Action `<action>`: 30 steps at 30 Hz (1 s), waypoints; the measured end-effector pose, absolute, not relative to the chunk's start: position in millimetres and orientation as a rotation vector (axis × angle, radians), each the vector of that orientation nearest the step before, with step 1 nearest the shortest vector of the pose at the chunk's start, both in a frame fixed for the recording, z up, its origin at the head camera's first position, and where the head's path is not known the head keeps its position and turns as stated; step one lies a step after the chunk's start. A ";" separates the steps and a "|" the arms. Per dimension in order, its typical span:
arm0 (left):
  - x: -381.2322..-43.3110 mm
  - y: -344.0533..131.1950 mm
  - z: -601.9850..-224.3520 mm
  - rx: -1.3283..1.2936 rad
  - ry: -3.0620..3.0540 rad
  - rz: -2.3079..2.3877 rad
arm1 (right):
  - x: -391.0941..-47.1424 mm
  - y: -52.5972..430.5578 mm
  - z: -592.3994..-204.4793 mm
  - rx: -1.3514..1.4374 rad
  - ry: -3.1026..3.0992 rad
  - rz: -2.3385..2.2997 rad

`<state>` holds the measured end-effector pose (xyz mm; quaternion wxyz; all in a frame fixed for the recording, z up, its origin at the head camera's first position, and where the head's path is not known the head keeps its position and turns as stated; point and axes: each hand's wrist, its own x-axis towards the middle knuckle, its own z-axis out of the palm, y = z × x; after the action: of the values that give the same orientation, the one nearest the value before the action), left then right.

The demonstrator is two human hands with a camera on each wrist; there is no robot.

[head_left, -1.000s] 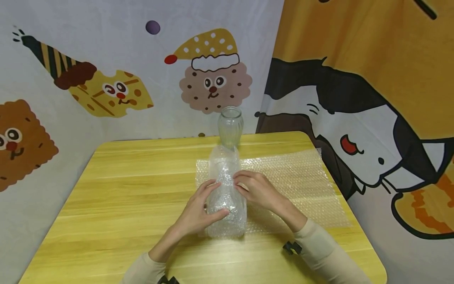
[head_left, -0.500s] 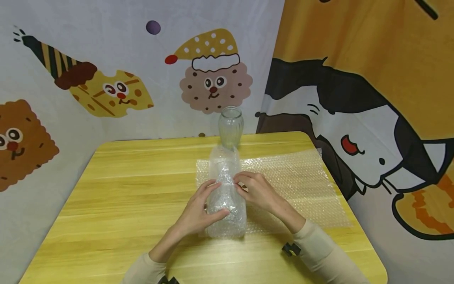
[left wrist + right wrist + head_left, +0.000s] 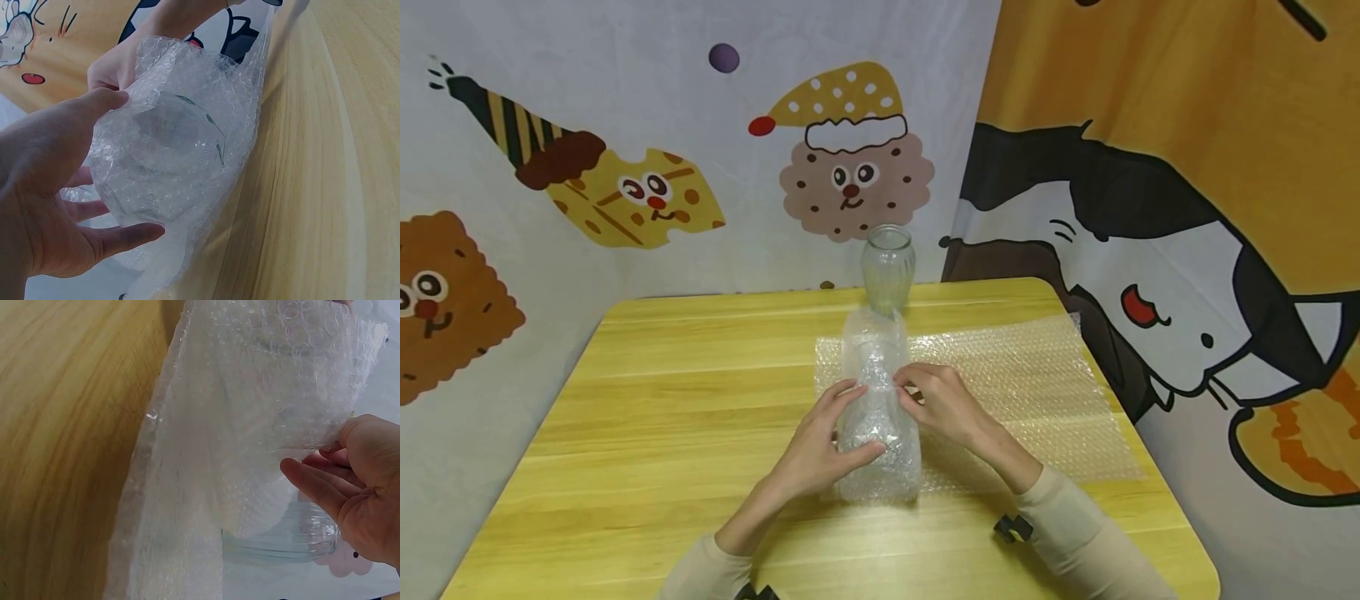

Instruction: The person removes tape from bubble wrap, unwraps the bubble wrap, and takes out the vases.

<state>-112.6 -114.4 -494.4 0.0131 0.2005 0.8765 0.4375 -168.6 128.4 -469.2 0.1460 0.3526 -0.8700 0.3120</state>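
Note:
A bundle of bubble wrap (image 3: pixel 876 450) lies at the middle of the table, long side pointing away from me. Through the plastic a round clear glass shape (image 3: pixel 169 140) shows in the left wrist view. My left hand (image 3: pixel 808 450) holds the bundle from the left, thumb over its top near the close end and fingers along its side. On the other side my right hand (image 3: pixel 947 404) pinches the wrap's edge between thumb and fingers. The right wrist view has that hand (image 3: pixel 369 487) at the loose edge of the wrap (image 3: pixel 294 394).
A flat sheet of bubble wrap (image 3: pixel 1022 400) spreads from under the bundle to the right. Just beyond the bundle's far end stands a ribbed clear glass vase (image 3: pixel 889 271). The wooden table (image 3: pixel 662 400) meets printed cloth walls (image 3: pixel 662 67) behind and to the right.
My right wrist and sleeve have shifted very slightly to the left. Both hands keep their places on the bundle, and the vase has not moved.

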 end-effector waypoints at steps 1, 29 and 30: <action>-112.6 -114.2 -494.3 0.626 2.732 1.362 | -168.4 128.2 -469.0 1.010 -2.507 0.907; -111.1 -112.9 -491.9 0.618 2.732 1.360 | -166.6 125.3 -478.6 0.913 -2.470 1.090; -111.2 -112.9 -491.8 0.617 2.733 1.359 | -166.6 125.2 -479.0 0.910 -2.467 1.090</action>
<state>-111.2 -112.9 -491.8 0.0137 0.1982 0.8776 0.4363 -166.6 125.2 -479.0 0.1471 0.3164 -0.8572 0.3787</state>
